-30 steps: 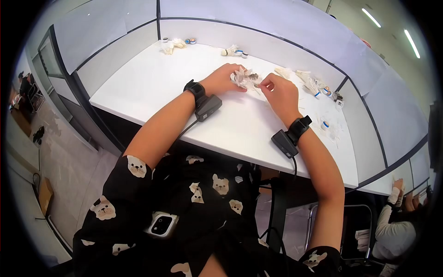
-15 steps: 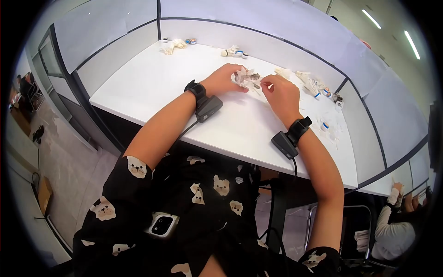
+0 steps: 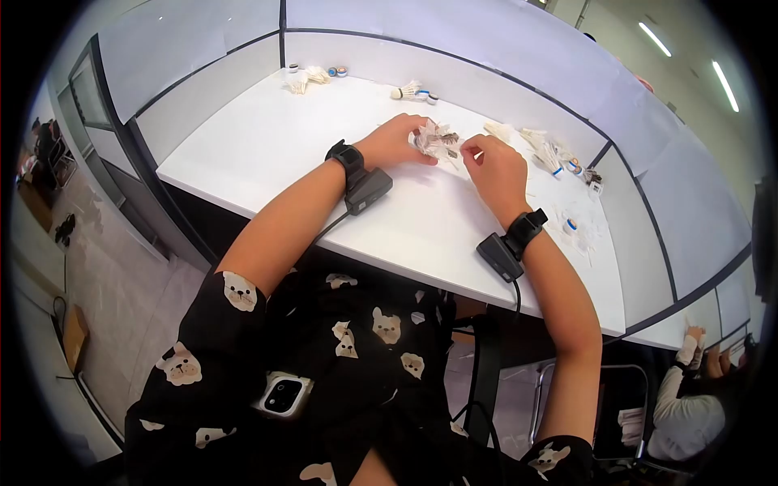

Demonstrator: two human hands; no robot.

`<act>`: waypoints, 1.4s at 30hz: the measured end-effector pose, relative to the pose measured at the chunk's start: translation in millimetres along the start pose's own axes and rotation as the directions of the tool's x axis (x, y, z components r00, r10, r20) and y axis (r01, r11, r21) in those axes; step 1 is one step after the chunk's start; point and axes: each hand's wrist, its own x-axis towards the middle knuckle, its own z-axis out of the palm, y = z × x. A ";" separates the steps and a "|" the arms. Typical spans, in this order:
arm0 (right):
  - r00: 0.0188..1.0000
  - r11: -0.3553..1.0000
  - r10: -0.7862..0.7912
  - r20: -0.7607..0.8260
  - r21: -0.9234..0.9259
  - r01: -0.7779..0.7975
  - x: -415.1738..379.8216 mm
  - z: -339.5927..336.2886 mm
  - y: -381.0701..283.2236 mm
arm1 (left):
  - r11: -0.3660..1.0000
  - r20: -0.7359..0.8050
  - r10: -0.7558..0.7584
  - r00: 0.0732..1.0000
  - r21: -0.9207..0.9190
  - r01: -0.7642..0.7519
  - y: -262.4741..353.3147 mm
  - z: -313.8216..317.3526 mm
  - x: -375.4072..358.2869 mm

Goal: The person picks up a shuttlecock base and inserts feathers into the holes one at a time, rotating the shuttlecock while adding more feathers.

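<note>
My left hand (image 3: 402,140) is closed round a ragged shuttlecock (image 3: 438,141) above the white table. Its feathers are frayed and spread, with some dark brownish bits on the side toward my right hand. Right beside those feathers, my right hand (image 3: 497,168) has thumb and forefinger pinched together. Whatever sits between those fingertips, if anything, is too small to make out. The cork end of the shuttlecock is hidden by my left hand.
Against the back panel lie a shuttlecock (image 3: 408,91) and, farther left, a pile of loose feathers (image 3: 305,78). More feathers (image 3: 549,154) and blue-banded corks are at the right. A cork (image 3: 570,224) lies among white scraps. Another person (image 3: 687,409) sits at far right.
The shuttlecock in my left hand has tilted slightly, and its dark bits show a little differently. My right hand stays pinched close to it. The camera view has shifted slightly.
</note>
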 end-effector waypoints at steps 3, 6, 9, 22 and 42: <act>1.000 1.000 0.001 0.015 0.007 -0.001 -0.3 0.2 -0.3 | 1.000 0.007 0.003 1.000 -0.004 -0.003 1.8 -1.2 -1.2; 1.000 1.000 0.010 0.023 0.014 -0.010 -0.8 2.1 1.3 | 1.000 -0.001 0.019 1.000 -0.007 -0.019 -2.1 0.3 0.5; 0.999 1.000 0.010 0.036 0.023 -0.011 -0.7 -0.7 -2.0 | 1.000 -0.013 0.022 1.000 -0.016 -0.023 -6.0 2.0 0.1; 0.997 0.994 -0.064 0.040 0.088 0.060 -1.7 0.1 -5.9 | 1.000 -0.015 -0.007 1.000 0.009 0.008 0.6 1.2 -1.0; 0.994 0.994 -0.092 0.054 0.057 0.089 -1.0 -0.9 -4.8 | 0.999 -0.019 0.038 0.999 -0.038 -0.038 0.9 2.1 -1.3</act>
